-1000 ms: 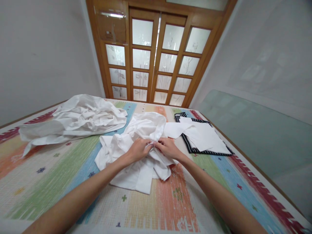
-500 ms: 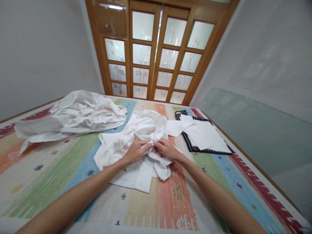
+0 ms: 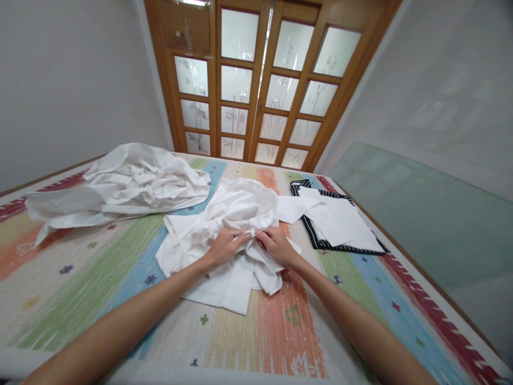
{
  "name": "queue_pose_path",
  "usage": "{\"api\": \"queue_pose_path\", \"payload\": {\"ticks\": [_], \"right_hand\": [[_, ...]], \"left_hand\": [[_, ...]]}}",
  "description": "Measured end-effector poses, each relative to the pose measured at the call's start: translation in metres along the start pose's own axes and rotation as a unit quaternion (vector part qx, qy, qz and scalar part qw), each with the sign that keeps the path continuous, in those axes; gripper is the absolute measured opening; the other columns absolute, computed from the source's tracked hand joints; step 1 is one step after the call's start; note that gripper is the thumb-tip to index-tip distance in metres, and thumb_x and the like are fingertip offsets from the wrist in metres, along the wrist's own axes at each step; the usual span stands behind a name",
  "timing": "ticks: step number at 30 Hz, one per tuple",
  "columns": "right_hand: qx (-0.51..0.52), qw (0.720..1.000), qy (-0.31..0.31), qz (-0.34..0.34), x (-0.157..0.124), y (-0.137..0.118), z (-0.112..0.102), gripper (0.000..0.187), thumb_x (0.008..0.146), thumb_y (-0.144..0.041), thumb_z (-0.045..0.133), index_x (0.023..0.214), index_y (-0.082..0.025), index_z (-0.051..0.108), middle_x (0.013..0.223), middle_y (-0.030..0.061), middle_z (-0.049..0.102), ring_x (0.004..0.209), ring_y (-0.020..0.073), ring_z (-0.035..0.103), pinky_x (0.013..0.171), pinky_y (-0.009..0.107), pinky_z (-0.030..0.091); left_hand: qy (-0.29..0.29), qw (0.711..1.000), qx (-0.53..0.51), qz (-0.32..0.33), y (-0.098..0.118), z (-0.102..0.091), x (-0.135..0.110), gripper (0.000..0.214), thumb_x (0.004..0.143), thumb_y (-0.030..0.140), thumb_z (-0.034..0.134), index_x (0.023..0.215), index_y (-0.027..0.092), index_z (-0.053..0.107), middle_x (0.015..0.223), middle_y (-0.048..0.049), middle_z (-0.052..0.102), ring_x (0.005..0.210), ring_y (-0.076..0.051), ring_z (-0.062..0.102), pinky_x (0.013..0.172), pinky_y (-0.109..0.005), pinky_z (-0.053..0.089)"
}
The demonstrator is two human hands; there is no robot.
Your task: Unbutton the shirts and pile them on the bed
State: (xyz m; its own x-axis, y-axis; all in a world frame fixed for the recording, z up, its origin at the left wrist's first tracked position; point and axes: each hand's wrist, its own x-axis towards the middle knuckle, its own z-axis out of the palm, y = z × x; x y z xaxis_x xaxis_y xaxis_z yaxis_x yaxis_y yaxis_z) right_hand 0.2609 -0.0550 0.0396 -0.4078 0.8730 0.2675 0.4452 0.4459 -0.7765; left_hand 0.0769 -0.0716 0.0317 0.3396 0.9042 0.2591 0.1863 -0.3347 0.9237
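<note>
Plain white for the middle cloth, white again with greyish folds for the left cloth. Plain white too for the top cloth on the right, over black with thin white stripes on the under cloth. Across the cover, broad bands of cream, green, blue, yellow, orange and dark red, scattered with small crosses and star-like motifs in green, navy, red and yellow. Warm orange-brown on the doors; whitish, with grey plant patterns, for the panes. Pale grey on the wall, grey-green on the panel.
</note>
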Motion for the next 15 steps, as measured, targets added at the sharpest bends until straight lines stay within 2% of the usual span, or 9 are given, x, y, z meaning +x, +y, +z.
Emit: {"api": "queue_pose_path", "payload": {"ticks": [3,6,10,15], "right_hand": [[0.036,0.997,-0.057,0.038,0.0002,0.0020,-0.0013,0.042,0.090,-0.046,0.045,0.059,-0.018,0.048,0.052,-0.0030,0.045,0.050,0.0098,0.040,0.049,0.022,0.031],[0.087,0.989,-0.100,0.067,-0.0002,0.0015,-0.0012,0.043,0.090,-0.049,0.046,0.062,-0.017,0.050,0.053,-0.0032,0.048,0.046,0.0082,0.040,0.045,0.021,0.031],[0.131,0.980,-0.120,0.086,-0.0018,-0.0006,-0.0002,0.042,0.087,-0.050,0.051,0.062,-0.016,0.052,0.052,-0.0032,0.049,0.044,0.0073,0.042,0.042,0.020,0.031],[0.202,0.960,-0.128,0.145,-0.0026,-0.0017,-0.0015,0.035,0.079,-0.046,0.058,0.061,-0.016,0.054,0.050,-0.0038,0.049,0.041,0.0067,0.041,0.038,0.018,0.031]], "left_hand": [[-0.002,1.000,-0.020,-0.014,-0.0004,-0.0023,-0.0007,0.034,0.085,0.043,0.056,0.086,0.015,0.076,0.085,-0.0039,0.074,0.087,-0.022,0.065,0.079,-0.029,0.049],[-0.006,1.000,-0.011,-0.024,-0.0012,-0.0031,-0.0020,0.037,0.085,0.045,0.055,0.083,0.014,0.075,0.083,-0.0045,0.074,0.080,-0.020,0.065,0.074,-0.028,0.049],[-0.015,1.000,-0.009,-0.025,-0.0023,-0.0023,-0.0033,0.037,0.080,0.048,0.061,0.082,0.012,0.073,0.081,-0.0057,0.073,0.076,-0.020,0.064,0.069,-0.027,0.048],[-0.002,0.999,0.009,-0.032,-0.0037,0.0007,-0.0022,0.037,0.075,0.049,0.065,0.074,0.013,0.070,0.072,-0.0041,0.070,0.070,-0.018,0.061,0.066,-0.026,0.047]]}}
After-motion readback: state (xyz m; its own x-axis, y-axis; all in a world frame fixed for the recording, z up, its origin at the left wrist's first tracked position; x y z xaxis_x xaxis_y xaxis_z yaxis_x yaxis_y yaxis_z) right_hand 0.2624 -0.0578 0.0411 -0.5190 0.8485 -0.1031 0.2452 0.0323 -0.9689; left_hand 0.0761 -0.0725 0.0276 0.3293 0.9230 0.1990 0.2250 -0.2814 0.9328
